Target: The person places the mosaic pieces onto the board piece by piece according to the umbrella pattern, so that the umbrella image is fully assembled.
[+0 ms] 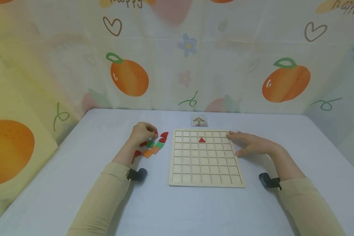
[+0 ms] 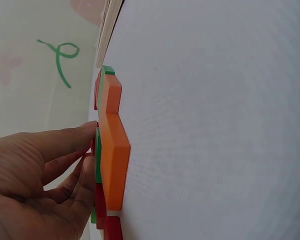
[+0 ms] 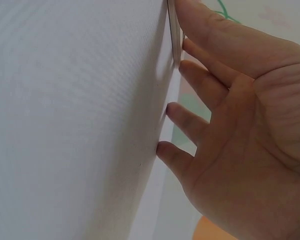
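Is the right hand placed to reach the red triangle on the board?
Likely yes: the right hand touches the right edge of the board, with only unfilled squares between it and the red triangle.

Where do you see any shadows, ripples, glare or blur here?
Head view: dull, even light, soft shadow below the right hand, no strong glare on the grid board; left wrist view: fine ripples across the white tabletop, pink backdrop shapes hazy; right wrist view: broad, soft-edged shadow on the tabletop beside the hand, faint ripples too.
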The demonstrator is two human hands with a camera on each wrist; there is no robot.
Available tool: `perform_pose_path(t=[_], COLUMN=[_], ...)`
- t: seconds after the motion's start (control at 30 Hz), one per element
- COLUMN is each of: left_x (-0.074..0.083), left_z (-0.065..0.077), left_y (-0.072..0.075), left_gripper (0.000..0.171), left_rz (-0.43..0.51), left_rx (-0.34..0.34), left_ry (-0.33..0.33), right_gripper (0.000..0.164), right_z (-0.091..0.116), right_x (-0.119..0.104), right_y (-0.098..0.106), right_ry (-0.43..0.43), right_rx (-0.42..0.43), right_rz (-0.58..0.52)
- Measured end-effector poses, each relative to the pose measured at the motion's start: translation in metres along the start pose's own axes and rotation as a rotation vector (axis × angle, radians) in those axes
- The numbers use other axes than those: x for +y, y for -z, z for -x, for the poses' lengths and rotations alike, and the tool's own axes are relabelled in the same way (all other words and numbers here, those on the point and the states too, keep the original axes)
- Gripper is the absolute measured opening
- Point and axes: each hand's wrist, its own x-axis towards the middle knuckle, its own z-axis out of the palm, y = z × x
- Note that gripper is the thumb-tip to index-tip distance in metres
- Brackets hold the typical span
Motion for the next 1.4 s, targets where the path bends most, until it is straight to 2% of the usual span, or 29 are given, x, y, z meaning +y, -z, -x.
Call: perform_pose_path(t=[0.73,1.17,1.4], left_x=[-0.0007,0.0011,0.0036], left_z=[0.0024,0.0004,0.0008], left_y=[-0.0016,-0.0017,-0.0010], left_gripper=[0.020,0.017,0.019], left_rz=[0.027,0.072,0.059], left_rx=[0.024,0.011,0.012], left_ry=[-0.058,-0.050,-0.052], right_gripper=[0.080,0.081,0.081], right_z=[-0.0018,-0.0012,-0.0011], right_x=[0.0009,0.0014,0.0017], right_y=[-0.0003,-0.0003,-0.0005], right_ry=[0.001,-0.006,-0.009], right_rx=[-0.001,0.001,0.000], right_rz=[0.015,0.017,0.016])
